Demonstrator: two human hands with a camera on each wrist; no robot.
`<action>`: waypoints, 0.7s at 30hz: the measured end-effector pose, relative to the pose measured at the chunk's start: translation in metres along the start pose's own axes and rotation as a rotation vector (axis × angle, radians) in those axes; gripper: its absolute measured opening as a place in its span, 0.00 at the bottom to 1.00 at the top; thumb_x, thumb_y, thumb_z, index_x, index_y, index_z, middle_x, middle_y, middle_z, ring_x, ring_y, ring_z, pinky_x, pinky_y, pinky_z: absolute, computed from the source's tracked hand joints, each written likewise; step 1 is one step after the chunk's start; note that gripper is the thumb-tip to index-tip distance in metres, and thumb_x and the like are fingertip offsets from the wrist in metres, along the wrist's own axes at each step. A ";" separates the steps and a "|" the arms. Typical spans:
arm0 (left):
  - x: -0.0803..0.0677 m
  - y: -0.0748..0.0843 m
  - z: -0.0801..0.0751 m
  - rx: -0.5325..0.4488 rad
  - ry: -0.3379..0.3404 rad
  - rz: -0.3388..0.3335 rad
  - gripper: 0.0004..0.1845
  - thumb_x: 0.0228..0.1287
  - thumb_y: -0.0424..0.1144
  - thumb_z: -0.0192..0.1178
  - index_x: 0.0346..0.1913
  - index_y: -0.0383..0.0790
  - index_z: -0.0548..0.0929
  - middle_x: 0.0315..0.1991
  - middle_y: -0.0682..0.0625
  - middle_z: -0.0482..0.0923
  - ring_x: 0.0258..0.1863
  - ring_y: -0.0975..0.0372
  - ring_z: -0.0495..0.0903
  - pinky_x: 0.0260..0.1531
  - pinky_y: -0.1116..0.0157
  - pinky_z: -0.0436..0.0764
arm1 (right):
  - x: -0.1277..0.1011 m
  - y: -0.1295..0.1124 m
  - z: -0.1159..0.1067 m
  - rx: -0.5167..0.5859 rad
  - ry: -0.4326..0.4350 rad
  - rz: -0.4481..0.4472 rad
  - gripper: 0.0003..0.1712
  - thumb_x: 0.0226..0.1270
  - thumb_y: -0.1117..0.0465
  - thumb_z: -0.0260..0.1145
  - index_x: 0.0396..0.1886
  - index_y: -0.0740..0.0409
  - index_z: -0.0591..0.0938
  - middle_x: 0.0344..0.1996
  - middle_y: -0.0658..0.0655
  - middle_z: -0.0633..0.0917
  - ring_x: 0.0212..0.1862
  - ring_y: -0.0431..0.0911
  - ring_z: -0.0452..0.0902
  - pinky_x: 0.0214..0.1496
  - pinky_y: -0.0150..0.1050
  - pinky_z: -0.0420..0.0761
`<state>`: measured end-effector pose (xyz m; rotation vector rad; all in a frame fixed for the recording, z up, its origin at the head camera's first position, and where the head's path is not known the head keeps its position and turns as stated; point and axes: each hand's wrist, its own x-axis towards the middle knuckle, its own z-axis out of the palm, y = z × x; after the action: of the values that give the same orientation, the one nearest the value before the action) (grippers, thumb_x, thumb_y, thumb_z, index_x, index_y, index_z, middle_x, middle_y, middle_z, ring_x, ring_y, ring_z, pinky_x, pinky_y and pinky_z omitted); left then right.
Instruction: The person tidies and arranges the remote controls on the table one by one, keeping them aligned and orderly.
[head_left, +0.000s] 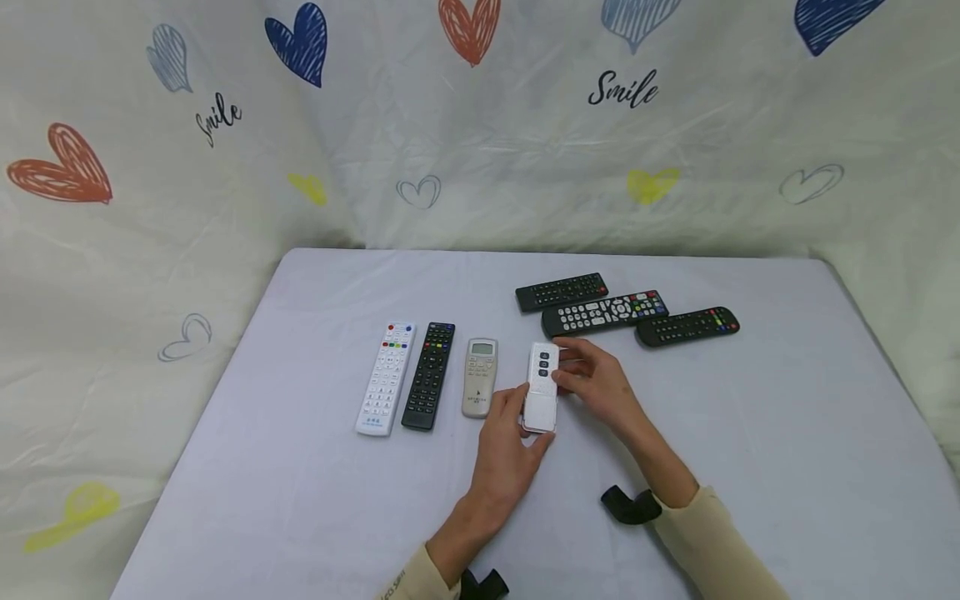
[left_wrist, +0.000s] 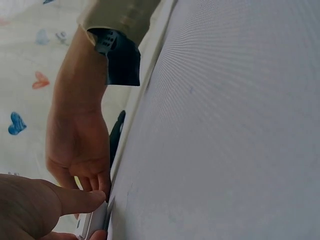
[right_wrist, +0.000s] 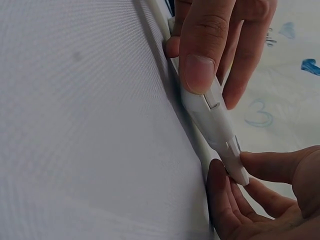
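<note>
Both hands hold a small white remote control (head_left: 542, 387) with several dark buttons above a plain lower part. My left hand (head_left: 510, 450) grips its lower left side, the thumb at the near end. At the upper right edge, my right hand (head_left: 600, 383) pinches it between thumb and fingers. The right wrist view shows the remote's side (right_wrist: 212, 117) tilted off the table, with the left thumb (right_wrist: 200, 70) over one end and the right hand (right_wrist: 280, 195) at the other. In the left wrist view, the left hand (left_wrist: 30, 205) partly hides it.
Left of the hands lie a beige remote with a screen (head_left: 480, 379), a black remote (head_left: 428, 377) and a long white remote (head_left: 386, 379). Three black remotes (head_left: 561, 292) (head_left: 604, 313) (head_left: 687, 327) lie behind, touching or nearly so. A white cloth covers the table (head_left: 787, 433).
</note>
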<state>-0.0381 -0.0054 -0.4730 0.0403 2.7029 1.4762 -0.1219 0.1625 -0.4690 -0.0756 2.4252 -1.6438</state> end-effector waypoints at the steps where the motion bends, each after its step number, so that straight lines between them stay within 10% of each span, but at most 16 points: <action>1: 0.000 0.000 0.000 0.002 -0.001 -0.001 0.43 0.57 0.31 0.78 0.75 0.40 0.70 0.64 0.47 0.73 0.45 0.68 0.76 0.43 0.74 0.83 | 0.000 0.000 0.000 -0.006 0.000 0.003 0.33 0.70 0.69 0.68 0.74 0.60 0.73 0.61 0.69 0.82 0.58 0.60 0.85 0.46 0.35 0.88; 21: 0.002 0.002 -0.001 0.028 -0.003 -0.031 0.42 0.58 0.32 0.77 0.75 0.37 0.69 0.65 0.46 0.72 0.42 0.68 0.75 0.41 0.76 0.81 | 0.009 -0.005 0.008 -0.128 0.026 0.011 0.32 0.69 0.69 0.69 0.72 0.61 0.75 0.58 0.68 0.83 0.56 0.58 0.84 0.41 0.31 0.81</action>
<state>-0.0399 -0.0047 -0.4706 0.0021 2.7091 1.4292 -0.1296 0.1519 -0.4683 -0.0605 2.5431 -1.4931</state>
